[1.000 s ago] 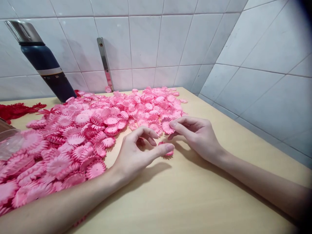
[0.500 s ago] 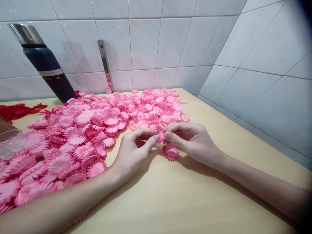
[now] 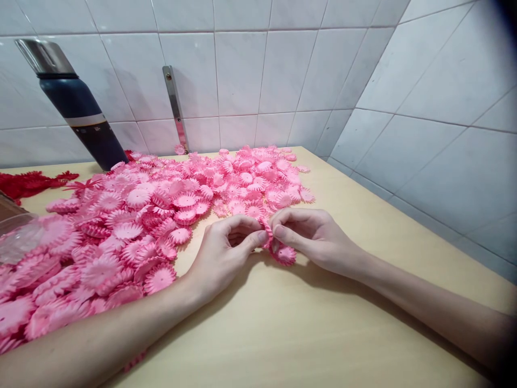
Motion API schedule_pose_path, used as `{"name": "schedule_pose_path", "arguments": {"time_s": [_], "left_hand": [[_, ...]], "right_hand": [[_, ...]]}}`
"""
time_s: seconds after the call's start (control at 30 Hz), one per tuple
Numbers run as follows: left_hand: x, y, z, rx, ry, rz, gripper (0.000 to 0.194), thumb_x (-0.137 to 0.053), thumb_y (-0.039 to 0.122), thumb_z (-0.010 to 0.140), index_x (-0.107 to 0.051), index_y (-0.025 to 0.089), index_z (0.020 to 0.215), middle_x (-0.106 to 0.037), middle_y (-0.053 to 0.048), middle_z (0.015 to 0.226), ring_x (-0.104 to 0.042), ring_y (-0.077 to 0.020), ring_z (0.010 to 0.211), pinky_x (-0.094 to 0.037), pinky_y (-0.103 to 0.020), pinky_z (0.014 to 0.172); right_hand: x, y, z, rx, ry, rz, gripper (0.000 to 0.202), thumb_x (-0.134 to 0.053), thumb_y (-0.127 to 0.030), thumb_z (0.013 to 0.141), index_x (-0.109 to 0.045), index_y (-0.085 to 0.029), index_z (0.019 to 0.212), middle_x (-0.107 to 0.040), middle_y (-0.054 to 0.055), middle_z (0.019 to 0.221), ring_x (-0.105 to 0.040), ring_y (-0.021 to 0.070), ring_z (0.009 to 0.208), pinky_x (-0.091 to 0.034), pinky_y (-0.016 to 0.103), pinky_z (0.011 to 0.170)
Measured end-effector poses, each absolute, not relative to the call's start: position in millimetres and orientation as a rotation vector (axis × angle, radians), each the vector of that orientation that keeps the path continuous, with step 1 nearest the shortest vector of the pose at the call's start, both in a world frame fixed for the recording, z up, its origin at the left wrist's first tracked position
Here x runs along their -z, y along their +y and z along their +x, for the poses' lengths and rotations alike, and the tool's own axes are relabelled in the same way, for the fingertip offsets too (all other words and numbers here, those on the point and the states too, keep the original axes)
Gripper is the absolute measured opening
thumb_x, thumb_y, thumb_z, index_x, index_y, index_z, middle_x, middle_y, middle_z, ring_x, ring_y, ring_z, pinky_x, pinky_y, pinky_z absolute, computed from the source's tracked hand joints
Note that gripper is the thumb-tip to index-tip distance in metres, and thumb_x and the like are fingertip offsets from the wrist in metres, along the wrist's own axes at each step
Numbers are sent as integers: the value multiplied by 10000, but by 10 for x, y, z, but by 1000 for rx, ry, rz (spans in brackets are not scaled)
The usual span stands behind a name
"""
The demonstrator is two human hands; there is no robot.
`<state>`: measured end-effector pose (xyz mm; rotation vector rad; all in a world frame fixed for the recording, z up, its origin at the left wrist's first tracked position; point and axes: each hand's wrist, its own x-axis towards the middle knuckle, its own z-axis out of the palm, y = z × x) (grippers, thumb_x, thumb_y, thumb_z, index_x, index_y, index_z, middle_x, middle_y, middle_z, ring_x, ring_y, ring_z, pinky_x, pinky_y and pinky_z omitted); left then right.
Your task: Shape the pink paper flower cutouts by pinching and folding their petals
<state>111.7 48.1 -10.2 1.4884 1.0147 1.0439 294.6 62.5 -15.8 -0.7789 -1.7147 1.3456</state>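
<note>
Pinched between the thumbs and forefingers of both hands, one pink flower piece (image 3: pixel 267 230) stands on edge, mostly hidden by the fingertips. Left hand (image 3: pixel 220 253) and right hand (image 3: pixel 313 237) meet over the wooden table (image 3: pixel 323 334), both narrowly closed on that piece. One more pink flower (image 3: pixel 285 254) lies flat on the table just below the right fingers. Behind spreads a pile of pink flowers (image 3: pixel 141 215), too many and too overlapped to count. One dark bottle (image 3: pixel 76 108) leans by the tiled wall; red pieces (image 3: pixel 28 182) and a clear bag (image 3: pixel 16 234) are cut off at the left edge.
</note>
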Motion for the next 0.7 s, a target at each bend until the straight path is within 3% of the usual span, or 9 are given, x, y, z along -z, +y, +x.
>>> {"name": "schedule_pose_path", "arguments": {"time_s": [0.1,0.27,0.7], "left_hand": [[111,483,1119,-1041,1016,1516,137,-686,252,782,-643,121,782,-669,-26,752,-609,-118,702,-479,-210,652],[111,488,1130,-1020,1046,1436,191,-698,277,770,-640,107,834,-695,-64,804,-658,-157,747,-513,-237,673],[155,476,1110,-1001,1091,1514,145,-603,231,829,-655,126,744,-668,-40,710,-595,-127,659,-447,-216,600]], "right_hand": [[136,618,2936,-1378,-1697,-766,131,-649,-287,857,-592,-177,819,-570,-19,662,-533,78,529,-496,230,543],[115,625,2929,-1300,-1699,-775,143,-665,-268,840,-556,-196,896,-598,10,818,-623,128,744,-539,258,671],[128,607,2935,-1332,-1706,-822,271,-722,-212,787,-543,-216,990,-667,14,831,-664,153,761,-556,272,653]]}}
